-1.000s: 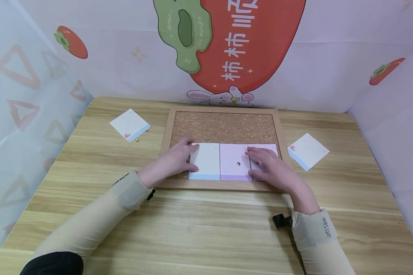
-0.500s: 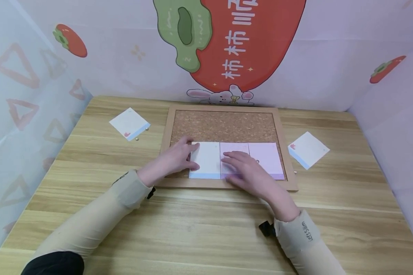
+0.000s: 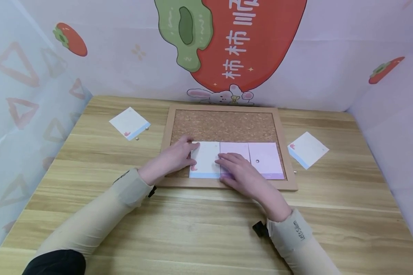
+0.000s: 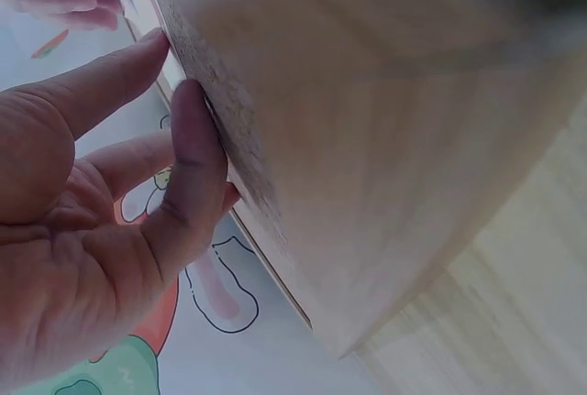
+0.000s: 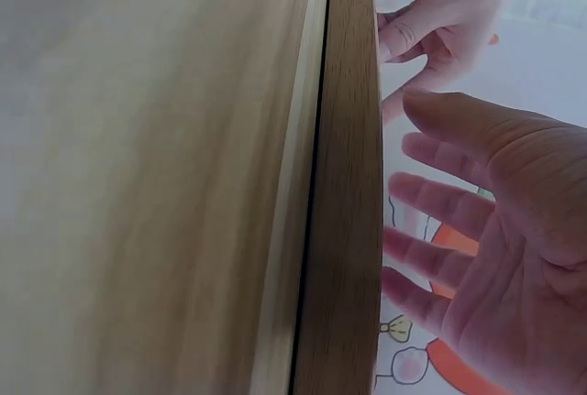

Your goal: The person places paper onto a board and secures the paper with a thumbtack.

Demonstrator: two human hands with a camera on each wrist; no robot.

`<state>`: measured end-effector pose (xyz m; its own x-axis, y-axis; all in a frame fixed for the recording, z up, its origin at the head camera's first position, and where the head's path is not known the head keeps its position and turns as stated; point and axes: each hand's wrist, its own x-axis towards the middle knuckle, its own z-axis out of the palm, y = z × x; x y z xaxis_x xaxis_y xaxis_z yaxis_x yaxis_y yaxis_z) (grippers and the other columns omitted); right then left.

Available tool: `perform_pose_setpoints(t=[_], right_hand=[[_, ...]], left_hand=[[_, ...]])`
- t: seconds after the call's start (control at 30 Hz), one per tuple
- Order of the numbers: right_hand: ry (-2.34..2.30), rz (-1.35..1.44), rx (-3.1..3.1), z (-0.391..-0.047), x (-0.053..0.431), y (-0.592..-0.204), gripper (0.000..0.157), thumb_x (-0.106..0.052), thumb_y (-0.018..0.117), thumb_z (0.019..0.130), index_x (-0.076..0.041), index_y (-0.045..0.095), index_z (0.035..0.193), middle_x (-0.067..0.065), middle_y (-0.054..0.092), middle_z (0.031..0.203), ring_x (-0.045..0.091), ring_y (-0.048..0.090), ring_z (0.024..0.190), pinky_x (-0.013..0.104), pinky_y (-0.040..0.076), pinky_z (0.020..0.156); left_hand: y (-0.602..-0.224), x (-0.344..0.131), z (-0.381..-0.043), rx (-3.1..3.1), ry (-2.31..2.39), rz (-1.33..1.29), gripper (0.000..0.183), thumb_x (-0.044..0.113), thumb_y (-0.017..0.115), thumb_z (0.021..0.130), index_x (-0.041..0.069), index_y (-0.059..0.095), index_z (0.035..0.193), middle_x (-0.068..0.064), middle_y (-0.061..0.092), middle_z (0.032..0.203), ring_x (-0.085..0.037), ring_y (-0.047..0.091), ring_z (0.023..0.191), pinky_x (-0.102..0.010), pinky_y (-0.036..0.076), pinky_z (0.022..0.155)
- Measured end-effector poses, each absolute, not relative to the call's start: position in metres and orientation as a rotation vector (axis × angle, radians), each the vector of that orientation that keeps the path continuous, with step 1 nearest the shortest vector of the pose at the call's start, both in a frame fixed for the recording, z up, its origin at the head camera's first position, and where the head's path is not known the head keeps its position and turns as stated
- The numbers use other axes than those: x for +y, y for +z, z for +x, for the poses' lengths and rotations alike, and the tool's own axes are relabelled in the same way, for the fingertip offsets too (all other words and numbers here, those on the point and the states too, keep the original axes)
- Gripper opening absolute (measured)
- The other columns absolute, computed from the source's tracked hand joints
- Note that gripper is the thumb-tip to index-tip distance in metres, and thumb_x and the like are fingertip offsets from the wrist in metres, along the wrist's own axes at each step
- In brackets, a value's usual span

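A white note with a blue bottom stripe (image 3: 206, 154) lies at the left of a row on the framed cork board (image 3: 223, 126). The fingertips and thumb of my left hand (image 3: 173, 157) touch its left edge. Over the middle purple note (image 3: 234, 147) my right hand (image 3: 244, 173) spreads relaxed fingers, their tips right at the white note's right edge. Most of the middle note is hidden by that hand. Beside it lies another purple note (image 3: 268, 164) with a silver pushpin (image 3: 257, 161) in it. In the right wrist view the right fingers (image 5: 431, 198) are extended and apart.
One loose white note (image 3: 129, 123) lies on the table left of the board, with two small pins (image 3: 137, 138) by it. Another white note (image 3: 308, 149) lies to the right. A small pin (image 3: 295, 172) sits at the frame's right edge. Printed cloth walls surround the table.
My right hand has moved left from the right purple note to the middle one and the white note's edge, uncovering the right note. The left hand stays at the white note, its thumb slightly shifted.
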<state>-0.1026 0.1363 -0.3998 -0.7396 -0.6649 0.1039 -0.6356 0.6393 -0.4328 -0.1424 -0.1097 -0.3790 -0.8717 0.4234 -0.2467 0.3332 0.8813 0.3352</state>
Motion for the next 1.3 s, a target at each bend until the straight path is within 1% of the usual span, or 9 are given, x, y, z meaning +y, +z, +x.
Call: perform_pose_setpoints(t=[0.27, 0.6, 0.73, 0.77, 0.87, 0.9, 1.0, 1.1, 1.3], right_hand=[[-0.609, -1.081, 2.729, -0.106, 0.123, -0.396, 0.054, -0.027, 0.074, 0.09, -0.005, 0.059, 0.137, 0.017, 0.05, 0.15, 0.041, 0.044, 0.141, 0.054, 0.035, 0.118], [-0.554, -1.094, 2.738, -0.108, 0.123, -0.397, 0.053, -0.029, 0.076, 0.089, -0.004, 0.062, 0.133, 0.016, 0.052, 0.149, 0.04, 0.046, 0.139, 0.054, 0.038, 0.115], [-0.549, -1.097, 2.732, -0.108, 0.122, -0.397, 0.053, -0.03, 0.075, 0.09, -0.004, 0.061, 0.134, 0.016, 0.052, 0.149, 0.04, 0.046, 0.139, 0.055, 0.039, 0.114], [-0.549, -1.098, 2.732, -0.108, 0.121, -0.397, 0.053, -0.03, 0.075, 0.089, -0.004, 0.061, 0.134, 0.016, 0.052, 0.149, 0.039, 0.046, 0.139, 0.054, 0.039, 0.114], [-0.553, -1.102, 2.731, -0.108, 0.121, -0.396, 0.054, -0.03, 0.075, 0.089, -0.004, 0.061, 0.134, 0.017, 0.051, 0.149, 0.04, 0.045, 0.139, 0.054, 0.039, 0.115], [-0.556, -1.102, 2.73, -0.108, 0.121, -0.396, 0.054, -0.03, 0.075, 0.089, -0.004, 0.061, 0.134, 0.017, 0.051, 0.149, 0.04, 0.045, 0.139, 0.054, 0.039, 0.115], [-0.557, -1.107, 2.729, -0.108, 0.121, -0.396, 0.054, -0.03, 0.075, 0.089, -0.004, 0.061, 0.134, 0.017, 0.051, 0.149, 0.039, 0.045, 0.139, 0.054, 0.038, 0.115], [-0.561, -1.107, 2.732, -0.108, 0.121, -0.396, 0.054, -0.031, 0.075, 0.089, -0.004, 0.061, 0.134, 0.016, 0.051, 0.149, 0.039, 0.046, 0.139, 0.054, 0.039, 0.115], [-0.557, -1.107, 2.737, -0.108, 0.122, -0.396, 0.054, -0.031, 0.075, 0.089, -0.004, 0.061, 0.134, 0.017, 0.052, 0.149, 0.039, 0.046, 0.139, 0.054, 0.039, 0.114]], left_hand=[[-0.378, -0.111, -0.143, 2.729, 0.381, 0.547, 0.062, 0.026, 0.073, 0.092, 0.007, 0.05, 0.146, -0.022, 0.039, 0.153, -0.034, 0.052, 0.133, -0.046, 0.049, 0.107], [-0.382, -0.113, -0.143, 2.752, 0.405, 0.598, 0.062, 0.028, 0.074, 0.091, 0.006, 0.051, 0.145, -0.022, 0.042, 0.152, -0.035, 0.052, 0.133, -0.047, 0.048, 0.108], [-0.383, -0.119, -0.143, 2.747, 0.491, 0.61, 0.063, 0.028, 0.073, 0.092, 0.005, 0.05, 0.146, -0.021, 0.044, 0.15, -0.032, 0.056, 0.125, -0.046, 0.05, 0.105], [-0.383, -0.121, -0.143, 2.745, 0.528, 0.618, 0.062, 0.027, 0.073, 0.092, 0.005, 0.05, 0.146, -0.021, 0.045, 0.149, -0.031, 0.059, 0.12, -0.045, 0.051, 0.102], [-0.384, -0.128, -0.143, 2.746, 0.627, 0.641, 0.057, 0.024, 0.073, 0.092, 0.006, 0.053, 0.143, -0.022, 0.048, 0.147, -0.031, 0.059, 0.116, -0.046, 0.05, 0.101], [-0.383, -0.131, -0.143, 2.745, 0.657, 0.648, 0.054, 0.023, 0.072, 0.092, 0.006, 0.055, 0.141, -0.022, 0.05, 0.146, -0.032, 0.059, 0.116, -0.047, 0.05, 0.101], [-0.384, -0.139, -0.144, 2.715, 0.751, 0.635, 0.048, 0.024, 0.07, 0.094, 0.007, 0.059, 0.137, -0.02, 0.052, 0.145, -0.034, 0.054, 0.128, -0.05, 0.045, 0.11], [-0.383, -0.147, -0.145, 2.671, 0.865, 0.612, 0.044, 0.024, 0.069, 0.094, 0.008, 0.06, 0.135, -0.016, 0.056, 0.142, -0.033, 0.053, 0.132, -0.05, 0.043, 0.112], [-0.381, -0.165, -0.147, 2.643, 1.002, 0.583, 0.044, 0.022, 0.07, 0.094, 0.008, 0.06, 0.135, -0.011, 0.064, 0.136, -0.029, 0.061, 0.124, -0.046, 0.049, 0.107]])
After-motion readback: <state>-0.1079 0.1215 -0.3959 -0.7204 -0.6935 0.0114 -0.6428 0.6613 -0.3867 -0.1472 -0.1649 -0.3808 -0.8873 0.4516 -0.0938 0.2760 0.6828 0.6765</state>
